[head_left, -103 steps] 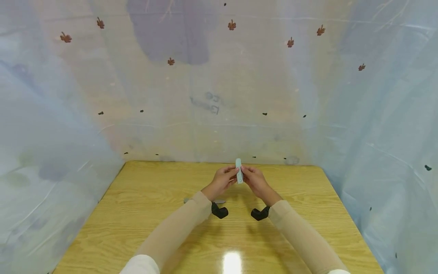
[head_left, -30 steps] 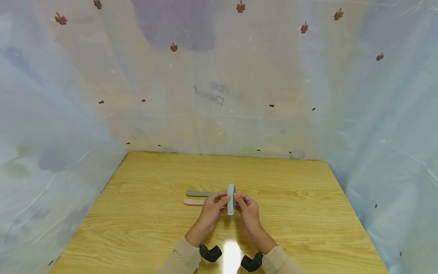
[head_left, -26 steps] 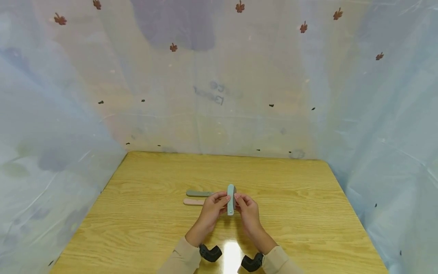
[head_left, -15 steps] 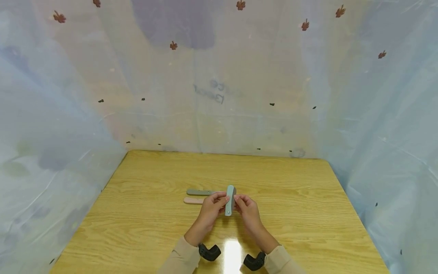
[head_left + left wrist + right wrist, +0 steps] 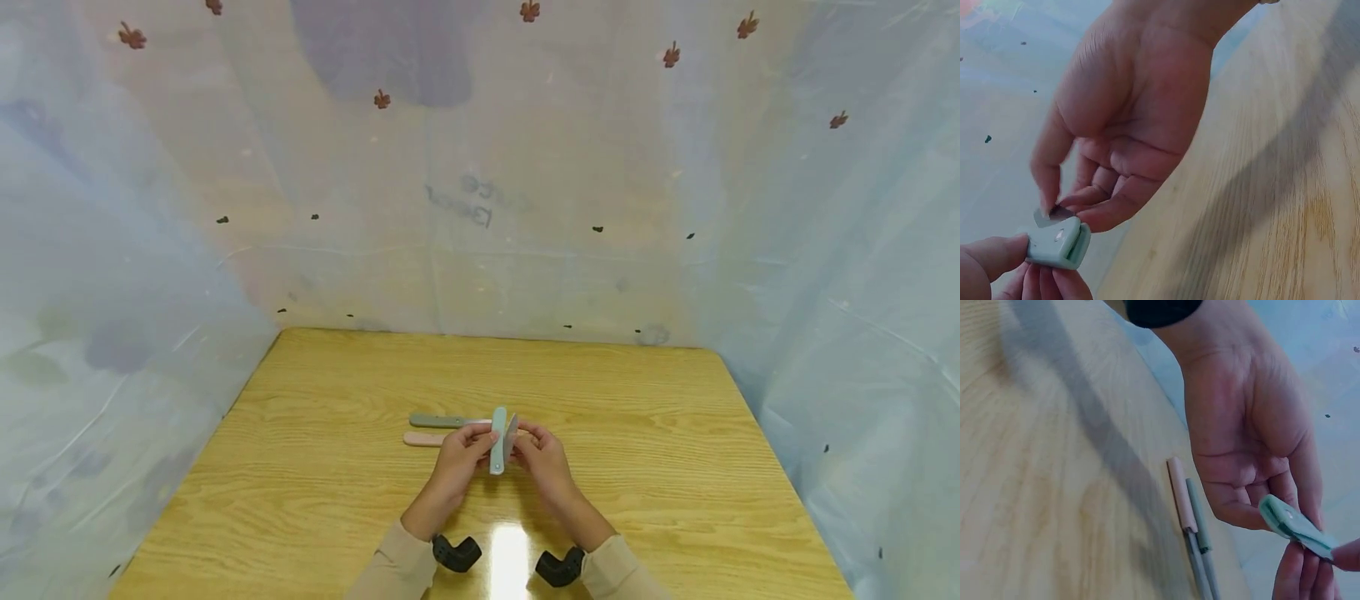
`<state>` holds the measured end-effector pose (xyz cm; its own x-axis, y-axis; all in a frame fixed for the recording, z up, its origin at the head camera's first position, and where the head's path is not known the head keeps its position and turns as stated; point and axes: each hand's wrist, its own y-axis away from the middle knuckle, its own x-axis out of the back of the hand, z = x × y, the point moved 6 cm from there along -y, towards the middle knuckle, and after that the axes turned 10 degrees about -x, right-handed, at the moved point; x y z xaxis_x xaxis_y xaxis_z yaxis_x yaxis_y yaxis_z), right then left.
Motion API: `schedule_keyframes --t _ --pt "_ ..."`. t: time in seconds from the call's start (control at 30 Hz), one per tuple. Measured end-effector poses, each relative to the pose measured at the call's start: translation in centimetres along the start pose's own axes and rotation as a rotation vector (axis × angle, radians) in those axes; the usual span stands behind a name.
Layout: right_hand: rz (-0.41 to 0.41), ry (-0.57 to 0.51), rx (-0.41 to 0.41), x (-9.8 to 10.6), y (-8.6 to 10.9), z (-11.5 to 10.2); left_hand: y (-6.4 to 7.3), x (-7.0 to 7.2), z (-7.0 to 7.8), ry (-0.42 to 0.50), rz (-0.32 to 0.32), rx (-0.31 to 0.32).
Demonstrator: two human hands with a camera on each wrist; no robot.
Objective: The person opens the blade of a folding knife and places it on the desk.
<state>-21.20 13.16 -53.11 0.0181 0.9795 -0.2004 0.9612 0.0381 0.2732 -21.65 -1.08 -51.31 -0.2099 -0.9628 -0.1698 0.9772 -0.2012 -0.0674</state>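
In the head view a pale mint folding knife (image 5: 497, 442) is held upright between both hands, its metal blade (image 5: 510, 435) swung partly out from the handle. My left hand (image 5: 457, 462) grips the handle, thumb on its face. The thumb and fingers of my right hand (image 5: 546, 467) pinch the blade. The left wrist view shows the right hand (image 5: 1141, 119) at the blade and the knife's slotted end (image 5: 1060, 240). In the right wrist view the left hand (image 5: 1247, 425) is around the mint handle (image 5: 1294, 522), with the right fingertips (image 5: 1300, 572) below.
Two knives with extended blades lie on the wooden table (image 5: 315, 467) beyond the left hand: one has a green handle (image 5: 435, 421), the other a pink handle (image 5: 423, 438). Printed sheeting (image 5: 375, 267) hangs behind the table and along both sides.
Since the oldest frame, both hands have come nearer with the knife, uncovering the two knives on the table. Over the last second the blade has swung farther out of the mint handle.
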Motion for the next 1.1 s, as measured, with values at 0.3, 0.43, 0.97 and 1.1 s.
schedule_keyframes --t 0.3,0.43,0.97,1.1 --pt "-0.052 0.020 0.010 -0.5 0.9 -1.8 0.0 0.1 -0.2 0.000 -0.034 -0.004" --pt "-0.048 0.023 0.014 -0.3 0.4 -0.9 -0.4 0.5 -1.5 0.032 -0.019 0.002" --pt "-0.184 0.018 -0.073 0.2 -0.2 -0.3 -0.4 1.2 -3.0 0.063 0.029 0.036" --pt "-0.239 0.016 -0.092 0.0 0.3 -0.9 -0.4 1.2 -2.9 0.083 0.022 0.029"
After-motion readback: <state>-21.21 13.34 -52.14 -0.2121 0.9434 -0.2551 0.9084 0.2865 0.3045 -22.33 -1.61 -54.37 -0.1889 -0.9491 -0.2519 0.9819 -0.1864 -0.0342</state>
